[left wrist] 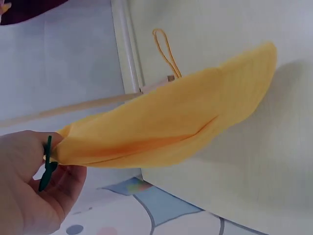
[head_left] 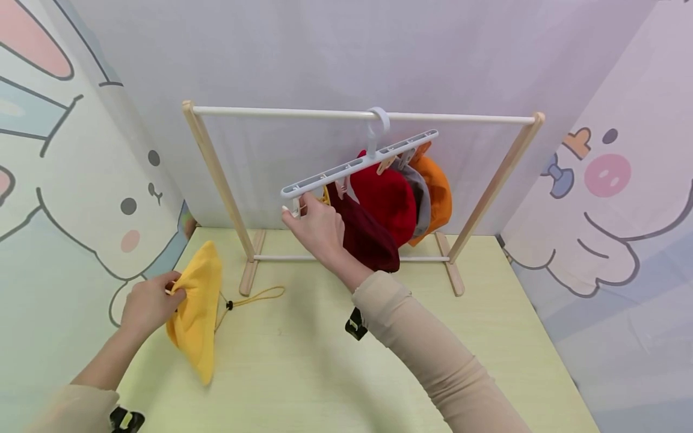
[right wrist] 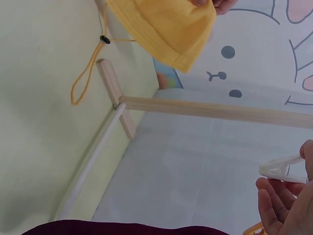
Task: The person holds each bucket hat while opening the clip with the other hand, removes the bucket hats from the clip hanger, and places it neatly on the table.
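My left hand (head_left: 153, 304) pinches the top of a yellow bucket hat (head_left: 201, 307), which hangs above the table at the left. A drawstring with a black toggle (head_left: 230, 305) dangles from the hat. In the left wrist view a small dark green tab (left wrist: 48, 166) shows at the pinched spot. My right hand (head_left: 318, 227) pinches a white clip (right wrist: 279, 171) at the low left end of the tilted hanger (head_left: 325, 175). From that hanger hang a maroon hat (head_left: 365, 234), a red hat (head_left: 384, 195), a grey hat (head_left: 421, 198) and an orange hat (head_left: 437, 189), held by clips.
The hanger hooks over the white top bar (head_left: 281, 112) of a wooden-legged rack (head_left: 219, 174). The rack's feet stand on the pale yellow table (head_left: 303, 373). Curtains with cartoon animals (head_left: 606, 180) surround the table on its sides.
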A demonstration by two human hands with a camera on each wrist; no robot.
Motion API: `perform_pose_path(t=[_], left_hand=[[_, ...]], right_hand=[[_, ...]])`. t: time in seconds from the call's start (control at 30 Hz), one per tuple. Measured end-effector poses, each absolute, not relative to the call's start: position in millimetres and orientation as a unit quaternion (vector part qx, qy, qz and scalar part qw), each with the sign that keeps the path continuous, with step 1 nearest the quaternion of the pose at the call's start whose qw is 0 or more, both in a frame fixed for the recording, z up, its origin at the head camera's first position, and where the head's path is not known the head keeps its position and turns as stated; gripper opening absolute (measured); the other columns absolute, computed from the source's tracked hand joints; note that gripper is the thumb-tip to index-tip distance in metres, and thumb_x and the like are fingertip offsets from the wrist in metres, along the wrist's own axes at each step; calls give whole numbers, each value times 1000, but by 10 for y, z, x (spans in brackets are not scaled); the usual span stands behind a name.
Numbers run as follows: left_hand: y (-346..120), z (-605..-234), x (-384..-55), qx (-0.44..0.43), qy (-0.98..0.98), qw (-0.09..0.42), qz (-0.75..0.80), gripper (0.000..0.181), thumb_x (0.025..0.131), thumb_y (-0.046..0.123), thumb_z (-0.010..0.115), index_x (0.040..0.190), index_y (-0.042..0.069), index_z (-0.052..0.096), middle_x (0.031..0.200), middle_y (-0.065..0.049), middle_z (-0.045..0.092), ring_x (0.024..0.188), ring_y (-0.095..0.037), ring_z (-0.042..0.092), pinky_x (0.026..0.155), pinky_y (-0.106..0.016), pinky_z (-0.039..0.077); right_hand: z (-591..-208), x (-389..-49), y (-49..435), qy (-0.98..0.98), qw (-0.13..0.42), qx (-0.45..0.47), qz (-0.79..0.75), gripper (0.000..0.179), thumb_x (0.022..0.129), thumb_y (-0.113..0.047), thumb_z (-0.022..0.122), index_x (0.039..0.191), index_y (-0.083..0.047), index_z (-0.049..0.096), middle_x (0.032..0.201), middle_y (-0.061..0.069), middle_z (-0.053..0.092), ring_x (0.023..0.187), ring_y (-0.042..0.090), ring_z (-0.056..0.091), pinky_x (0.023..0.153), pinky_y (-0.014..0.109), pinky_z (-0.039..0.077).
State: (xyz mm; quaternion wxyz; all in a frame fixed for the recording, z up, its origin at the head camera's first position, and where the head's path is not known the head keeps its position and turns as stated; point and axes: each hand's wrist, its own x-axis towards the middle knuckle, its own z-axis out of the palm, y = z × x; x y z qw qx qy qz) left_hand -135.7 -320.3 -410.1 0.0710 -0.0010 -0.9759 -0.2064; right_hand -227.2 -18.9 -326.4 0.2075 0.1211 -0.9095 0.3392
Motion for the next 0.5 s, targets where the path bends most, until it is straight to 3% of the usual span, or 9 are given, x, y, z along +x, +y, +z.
perform_pose_path(t=[0.5], left_hand=[[-3401,-4110,-1421,26,-989,27,-140,27,78,9,58,102,-3,59,77,-17,61,59,-23,50,49,-36,38]], right_hand=[[-3251,-2253,-186,-909,211,127,335,25,84,-41,59,83,-16,56,51,-5,47,43,10,38,38,23,33]])
